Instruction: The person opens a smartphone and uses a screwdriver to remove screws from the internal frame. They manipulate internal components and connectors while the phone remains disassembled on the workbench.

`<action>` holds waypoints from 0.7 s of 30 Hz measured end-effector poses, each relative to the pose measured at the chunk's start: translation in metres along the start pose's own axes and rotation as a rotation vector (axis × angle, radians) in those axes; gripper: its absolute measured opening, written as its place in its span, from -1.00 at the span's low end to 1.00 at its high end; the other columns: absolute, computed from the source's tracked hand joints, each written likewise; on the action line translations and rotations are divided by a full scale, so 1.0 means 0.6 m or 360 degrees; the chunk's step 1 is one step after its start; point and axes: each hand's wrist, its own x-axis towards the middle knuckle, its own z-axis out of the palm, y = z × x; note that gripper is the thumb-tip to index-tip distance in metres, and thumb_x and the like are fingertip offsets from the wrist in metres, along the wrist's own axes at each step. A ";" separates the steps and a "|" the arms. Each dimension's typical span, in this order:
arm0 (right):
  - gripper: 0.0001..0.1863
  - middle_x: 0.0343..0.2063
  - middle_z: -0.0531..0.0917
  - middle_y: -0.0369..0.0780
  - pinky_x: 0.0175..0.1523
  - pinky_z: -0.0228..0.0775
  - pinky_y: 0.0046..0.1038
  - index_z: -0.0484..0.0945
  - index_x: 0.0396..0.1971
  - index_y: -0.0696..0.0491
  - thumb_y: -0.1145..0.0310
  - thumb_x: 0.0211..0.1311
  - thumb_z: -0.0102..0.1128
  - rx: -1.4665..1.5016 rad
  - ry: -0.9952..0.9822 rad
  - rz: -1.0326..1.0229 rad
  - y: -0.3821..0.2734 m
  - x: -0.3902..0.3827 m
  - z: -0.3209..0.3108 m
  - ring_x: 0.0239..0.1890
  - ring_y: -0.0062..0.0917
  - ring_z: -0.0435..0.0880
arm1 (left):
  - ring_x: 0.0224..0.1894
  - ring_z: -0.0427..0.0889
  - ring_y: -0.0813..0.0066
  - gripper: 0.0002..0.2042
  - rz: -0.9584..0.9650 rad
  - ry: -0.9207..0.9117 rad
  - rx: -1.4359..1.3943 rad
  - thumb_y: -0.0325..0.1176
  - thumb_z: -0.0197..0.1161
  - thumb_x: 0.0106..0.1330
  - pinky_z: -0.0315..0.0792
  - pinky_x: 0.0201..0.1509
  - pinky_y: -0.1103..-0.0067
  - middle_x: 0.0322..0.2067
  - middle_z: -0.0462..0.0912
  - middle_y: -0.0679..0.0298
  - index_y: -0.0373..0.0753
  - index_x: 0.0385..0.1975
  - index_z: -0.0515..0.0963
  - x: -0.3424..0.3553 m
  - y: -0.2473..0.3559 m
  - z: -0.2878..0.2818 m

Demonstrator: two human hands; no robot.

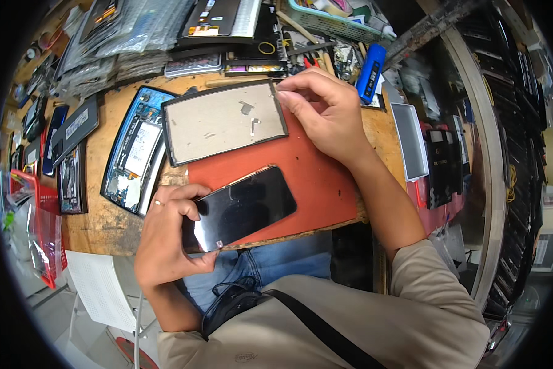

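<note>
My left hand (163, 240) grips one end of a dark glossy smartphone (249, 206), thumb on the near edge and fingers on the far edge. The phone lies tilted over the front of a red mat (322, 184), its black face up and catching light. Beyond it lies a black-framed tray (193, 126) with a beige surface and a few small metal pieces on it. My right hand (329, 114) is at the tray's far right corner, thumb and forefinger pinched together. Whatever sits between those fingertips is too small to make out.
An opened phone (132, 157) with bare circuitry lies left of the tray. Bubble-wrapped panels (126, 46) are stacked at the back left. A blue device (372, 72) stands at the back right, near a white box lid (410, 141). A red basket (43, 203) hangs at the left edge.
</note>
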 end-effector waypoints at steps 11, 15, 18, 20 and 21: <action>-0.87 -0.27 0.77 -0.19 -0.30 0.70 -0.53 0.77 -0.19 0.20 0.61 0.28 0.41 -0.0115 -0.0066 -0.0247 -0.003 -0.002 -0.005 -0.28 -0.55 0.77 | 0.04 0.55 -0.07 -0.35 -0.0037 -0.0010 -0.0012 -0.35 0.59 -0.24 0.40 0.17 0.21 0.12 0.66 0.06 -0.12 -0.13 0.32 0.005 0.007 -0.004; -0.88 -0.27 0.76 -0.22 -0.22 0.62 -0.56 0.76 -0.20 0.21 0.61 0.28 0.43 -0.0103 -0.0093 -0.0197 -0.008 -0.004 -0.003 -0.26 -0.58 0.74 | 0.05 0.55 -0.10 -0.34 -0.0041 -0.0013 0.0002 -0.35 0.60 -0.24 0.42 0.16 0.19 0.12 0.66 0.07 -0.12 -0.10 0.33 0.003 0.009 -0.007; -0.90 -0.30 0.75 -0.23 -0.25 0.62 -0.56 0.74 -0.22 0.20 0.60 0.28 0.43 -0.0056 -0.0091 -0.0096 -0.007 -0.006 -0.002 -0.30 -0.60 0.74 | 0.06 0.56 -0.11 -0.33 -0.0096 0.0030 0.0007 -0.38 0.62 -0.22 0.45 0.14 0.19 0.11 0.64 0.03 -0.15 -0.07 0.34 -0.002 0.012 -0.005; -0.91 -0.32 0.74 -0.22 -0.29 0.64 -0.56 0.72 -0.23 0.20 0.59 0.29 0.42 -0.0034 -0.0074 -0.0078 -0.002 -0.005 -0.003 -0.34 -0.61 0.74 | 0.07 0.57 -0.11 -0.32 -0.0150 0.0099 -0.0033 -0.40 0.63 -0.21 0.46 0.14 0.20 0.11 0.62 0.00 -0.18 -0.06 0.35 -0.015 0.011 0.001; -0.91 -0.32 0.74 -0.23 -0.29 0.63 -0.56 0.71 -0.24 0.20 0.58 0.30 0.42 -0.0020 -0.0064 -0.0087 0.001 -0.004 -0.002 -0.35 -0.62 0.74 | 0.07 0.57 -0.11 -0.32 -0.0178 0.0134 -0.0054 -0.41 0.63 -0.20 0.47 0.14 0.21 0.11 0.61 -0.01 -0.19 -0.05 0.35 -0.020 0.011 0.004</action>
